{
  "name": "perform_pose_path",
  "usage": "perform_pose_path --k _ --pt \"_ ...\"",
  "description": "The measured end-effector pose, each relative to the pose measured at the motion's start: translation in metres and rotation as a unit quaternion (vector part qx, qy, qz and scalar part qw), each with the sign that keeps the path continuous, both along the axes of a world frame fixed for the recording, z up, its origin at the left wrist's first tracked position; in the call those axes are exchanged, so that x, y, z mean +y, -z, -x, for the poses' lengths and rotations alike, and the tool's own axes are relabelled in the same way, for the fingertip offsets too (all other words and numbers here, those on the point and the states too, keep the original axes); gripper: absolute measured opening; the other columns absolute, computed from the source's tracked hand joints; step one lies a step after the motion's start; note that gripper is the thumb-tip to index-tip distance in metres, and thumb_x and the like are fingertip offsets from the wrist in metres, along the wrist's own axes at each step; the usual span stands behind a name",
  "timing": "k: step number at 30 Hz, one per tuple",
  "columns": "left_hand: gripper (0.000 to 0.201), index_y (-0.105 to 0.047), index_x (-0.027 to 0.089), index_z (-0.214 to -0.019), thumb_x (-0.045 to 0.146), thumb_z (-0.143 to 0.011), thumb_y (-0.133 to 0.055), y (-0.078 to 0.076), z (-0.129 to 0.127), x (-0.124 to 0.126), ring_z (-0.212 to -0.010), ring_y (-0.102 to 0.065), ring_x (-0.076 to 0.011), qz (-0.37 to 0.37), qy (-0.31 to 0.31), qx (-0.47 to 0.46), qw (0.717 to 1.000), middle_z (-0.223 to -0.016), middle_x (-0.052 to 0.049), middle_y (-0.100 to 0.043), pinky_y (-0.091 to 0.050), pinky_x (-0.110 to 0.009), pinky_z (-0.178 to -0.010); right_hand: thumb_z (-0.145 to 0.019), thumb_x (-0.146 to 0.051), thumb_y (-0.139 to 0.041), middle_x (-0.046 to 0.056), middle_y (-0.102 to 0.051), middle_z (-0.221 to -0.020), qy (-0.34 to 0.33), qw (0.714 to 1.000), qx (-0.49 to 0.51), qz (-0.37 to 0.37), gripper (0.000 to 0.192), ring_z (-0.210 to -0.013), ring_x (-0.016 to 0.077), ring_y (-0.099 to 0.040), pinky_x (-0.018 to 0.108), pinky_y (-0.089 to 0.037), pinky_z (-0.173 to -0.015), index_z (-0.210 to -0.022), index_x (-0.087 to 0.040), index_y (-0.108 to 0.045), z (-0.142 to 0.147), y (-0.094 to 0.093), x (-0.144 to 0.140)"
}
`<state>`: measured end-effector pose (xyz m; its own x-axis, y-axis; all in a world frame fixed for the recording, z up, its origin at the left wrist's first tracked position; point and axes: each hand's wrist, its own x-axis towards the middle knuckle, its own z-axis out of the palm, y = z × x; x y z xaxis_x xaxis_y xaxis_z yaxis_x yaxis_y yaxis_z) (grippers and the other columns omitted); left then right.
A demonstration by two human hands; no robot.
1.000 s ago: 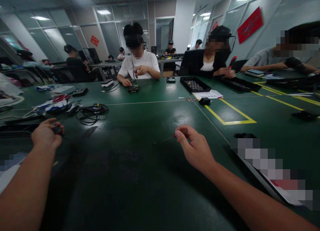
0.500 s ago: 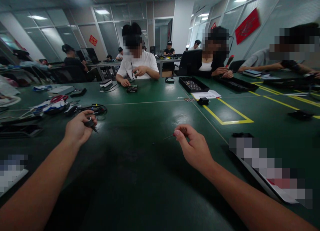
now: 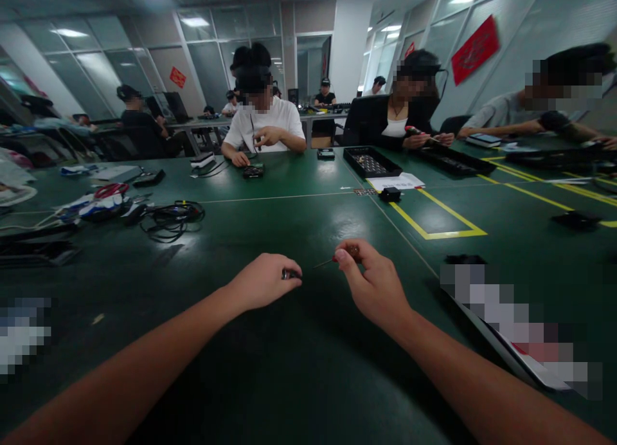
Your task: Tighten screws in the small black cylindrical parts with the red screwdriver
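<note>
Landmark for all positions: the yellow taped rectangle [image 3: 436, 217] on the green table [image 3: 270, 361].

Right hand [image 3: 373, 284]: well to the near-left of the rectangle, resting low over the table. Thumb and forefinger are pinched on the red handle of a thin screwdriver [image 3: 335, 260]; the shaft points left, away from the rectangle, toward the other hand. Remaining fingers curled under.

Left hand [image 3: 263, 281]: farther left of the rectangle than the right hand, close beside it but not touching. Fingers closed around a small dark part [image 3: 289, 274], of which only a metallic end shows at the fingertips. Screwdriver tip sits just short of that part; contact cannot be told.

Other items:
- Small black block [image 3: 391, 193] just off the rectangle's far-left corner, a white paper sheet [image 3: 402, 181] just behind it.
- Black parts tray [image 3: 371, 161] beyond the rectangle's far edge.
- Tangle of black cables [image 3: 171, 218] well to the left of the rectangle.

People seated across the table, beyond the rectangle, are busy with their own hands.
</note>
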<state>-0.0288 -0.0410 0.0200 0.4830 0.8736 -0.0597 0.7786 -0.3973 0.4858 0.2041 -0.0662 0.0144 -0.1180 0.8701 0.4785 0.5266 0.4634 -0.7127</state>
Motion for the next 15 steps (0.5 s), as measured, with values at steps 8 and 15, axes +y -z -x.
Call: perform_pose_path --k 8,15 --pt "0.024 -0.077 0.021 -0.107 0.031 -0.095 -0.058 0.021 -0.002 0.013 -0.093 -0.068 -0.0243 -0.041 0.023 0.086 0.995 -0.103 -0.007 -0.075 -0.048 -0.036 -0.078 -0.102 -0.036 -0.050 0.002 -0.071 -0.081 0.000 1.000 0.002 0.001 0.020 -0.075 0.0190 -0.069 0.031 -0.047 -0.069 -0.098 -0.022 -0.064 -0.001 -0.001 0.000" --pt "0.025 -0.078 0.024 -0.097 0.036 -0.092 -0.057 0.023 0.037 0.028 -0.089 -0.069 -0.0276 -0.059 -0.068 0.091 0.992 -0.099 -0.010 -0.076 -0.044 -0.035 -0.070 -0.102 -0.036 -0.050 0.002 -0.071 -0.081 0.001 1.000 -0.005 0.008 0.021 -0.075 0.0194 -0.069 0.031 -0.047 -0.068 -0.098 -0.022 -0.064 -0.001 -0.003 -0.001"
